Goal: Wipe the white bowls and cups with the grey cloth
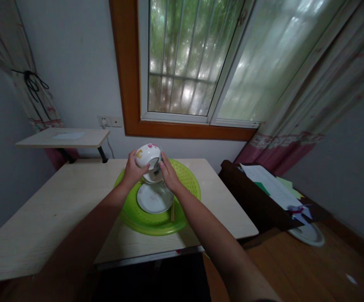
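A white bowl [148, 154] with pink and yellow flower prints is tilted over the far part of a green round tray [191, 184]. My left hand [134, 168] grips the bowl's left side, its thumb across the underside. Against the bowl's right side, my right hand [169, 174] has its fingers closed; their tips are partly hidden. Just below the bowl is another white dish [153, 177], mostly covered. Nearer to me, a white plate [155, 198] lies on the tray, with light wooden chopsticks [172, 212] at its right edge.
The tray rests on a pale wooden table [74, 201]. A small raised shelf [65, 138] with a paper on it stands at the back left. To the right of the table is a dark brown piece of furniture [251, 197] with papers [270, 184]. A window [188, 63] is behind.
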Demonstrator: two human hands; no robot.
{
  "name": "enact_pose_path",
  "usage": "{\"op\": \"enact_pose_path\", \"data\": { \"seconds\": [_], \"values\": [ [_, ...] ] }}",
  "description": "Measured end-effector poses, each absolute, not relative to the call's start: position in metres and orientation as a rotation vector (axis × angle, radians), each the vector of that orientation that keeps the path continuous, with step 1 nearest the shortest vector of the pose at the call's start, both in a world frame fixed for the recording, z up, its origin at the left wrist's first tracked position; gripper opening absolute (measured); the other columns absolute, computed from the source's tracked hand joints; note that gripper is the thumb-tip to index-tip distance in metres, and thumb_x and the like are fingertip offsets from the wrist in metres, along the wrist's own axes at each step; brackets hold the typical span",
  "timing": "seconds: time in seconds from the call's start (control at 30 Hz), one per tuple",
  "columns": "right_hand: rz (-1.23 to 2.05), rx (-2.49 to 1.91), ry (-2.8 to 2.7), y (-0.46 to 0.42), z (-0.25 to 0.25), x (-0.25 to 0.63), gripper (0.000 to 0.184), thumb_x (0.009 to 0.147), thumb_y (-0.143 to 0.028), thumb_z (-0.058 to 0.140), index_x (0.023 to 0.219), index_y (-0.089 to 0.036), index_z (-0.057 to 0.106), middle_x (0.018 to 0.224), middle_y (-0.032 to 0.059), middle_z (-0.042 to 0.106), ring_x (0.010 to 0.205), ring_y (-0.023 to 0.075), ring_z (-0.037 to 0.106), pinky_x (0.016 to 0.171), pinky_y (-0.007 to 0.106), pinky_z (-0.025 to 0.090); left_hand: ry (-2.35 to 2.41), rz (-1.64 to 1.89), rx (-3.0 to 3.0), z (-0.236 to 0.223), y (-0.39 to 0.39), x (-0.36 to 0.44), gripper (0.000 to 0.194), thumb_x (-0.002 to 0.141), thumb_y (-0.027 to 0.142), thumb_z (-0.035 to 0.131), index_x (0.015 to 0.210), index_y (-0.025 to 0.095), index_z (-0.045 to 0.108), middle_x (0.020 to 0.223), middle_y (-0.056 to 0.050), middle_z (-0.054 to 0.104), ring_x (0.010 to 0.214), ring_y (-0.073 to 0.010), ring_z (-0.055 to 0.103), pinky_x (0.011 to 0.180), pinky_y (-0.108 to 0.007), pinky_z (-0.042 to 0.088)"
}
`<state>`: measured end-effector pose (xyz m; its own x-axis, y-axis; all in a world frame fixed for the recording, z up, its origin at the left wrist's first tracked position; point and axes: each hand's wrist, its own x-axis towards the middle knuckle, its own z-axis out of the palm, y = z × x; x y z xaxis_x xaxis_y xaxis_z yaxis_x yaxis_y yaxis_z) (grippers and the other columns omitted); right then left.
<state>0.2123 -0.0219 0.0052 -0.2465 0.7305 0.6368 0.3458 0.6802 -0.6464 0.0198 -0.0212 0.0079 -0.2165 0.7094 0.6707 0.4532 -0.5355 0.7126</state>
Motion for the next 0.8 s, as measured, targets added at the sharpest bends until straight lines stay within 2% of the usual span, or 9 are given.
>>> {"op": "enact_pose_path", "data": {
  "seconds": [0.2,0.27,0.4,0.5,0.6,0.7,0.8],
  "values": [
    [0.214,-0.754,-1.946,-0.034,0.019,0.212,0.052,0.106,-0.041,0.032,0.156,-0.027,0.035,0.166,0.0054,0.026,0.153,0.0204,0.028,0.126,0.048,0.026,1.392,1.811,1.814,0.005,-0.019,0.020,0.078,0.066,0.034,0.080,0.133,0.021,0.042,0.129,-0.014,0.056,0.117,-0.0264,0.060,0.101,-0.043,0.051],
    [0.108,-0.725,-1.996,-0.040,0.025,0.211,0.049,0.106,-0.036,0.034,0.154,-0.027,0.039,0.166,0.0048,0.027,0.153,0.0213,0.029,0.126,0.050,0.024,1.382,1.806,1.813,0.004,-0.019,0.020,0.078,0.066,0.036,0.080,0.133,0.020,0.043,0.129,-0.014,0.056,0.117,-0.0264,0.061,0.101,-0.044,0.051],
    [-0.024,-0.650,-2.104,-0.050,0.032,0.206,0.046,0.104,-0.028,0.040,0.149,-0.028,0.048,0.163,0.0020,0.035,0.156,0.0230,0.019,0.126,0.055,0.024,1.355,1.803,1.803,0.003,-0.019,0.020,0.075,0.067,0.034,0.078,0.132,0.020,0.044,0.126,-0.013,0.059,0.113,-0.0259,0.062,0.098,-0.043,0.052],
    [-0.037,-0.626,-2.137,-0.053,0.035,0.204,0.047,0.103,-0.025,0.041,0.149,-0.027,0.047,0.162,0.0017,0.037,0.156,0.0227,0.017,0.126,0.054,0.026,1.365,1.805,1.799,0.004,-0.020,0.020,0.074,0.066,0.031,0.078,0.131,0.021,0.045,0.125,-0.012,0.059,0.112,-0.0253,0.062,0.096,-0.042,0.053],
    [-0.008,-0.662,-2.097,-0.051,0.035,0.204,0.051,0.104,-0.025,0.038,0.154,-0.027,0.039,0.165,0.0025,0.031,0.156,0.0216,0.019,0.127,0.052,0.024,1.365,1.814,1.820,0.004,-0.019,0.020,0.074,0.065,0.031,0.078,0.131,0.021,0.045,0.125,-0.012,0.060,0.112,-0.0248,0.062,0.097,-0.042,0.053],
    [0.076,-0.741,-2.012,-0.044,0.030,0.206,0.052,0.105,-0.029,0.034,0.157,-0.027,0.033,0.166,0.0044,0.028,0.154,0.0207,0.026,0.127,0.050,0.024,1.379,1.812,1.843,0.004,-0.018,0.019,0.075,0.065,0.035,0.080,0.130,0.021,0.046,0.125,-0.012,0.059,0.115,-0.0260,0.061,0.101,-0.044,0.051],
    [0.215,-0.817,-1.905,-0.033,0.020,0.208,0.052,0.106,-0.038,0.031,0.156,-0.025,0.036,0.163,0.0071,0.034,0.151,0.0205,0.034,0.125,0.048,0.029,1.363,1.789,1.854,0.002,-0.017,0.017,0.078,0.064,0.035,0.081,0.131,0.021,0.044,0.127,-0.013,0.058,0.116,-0.0264,0.061,0.102,-0.045,0.051]
  ]
}}
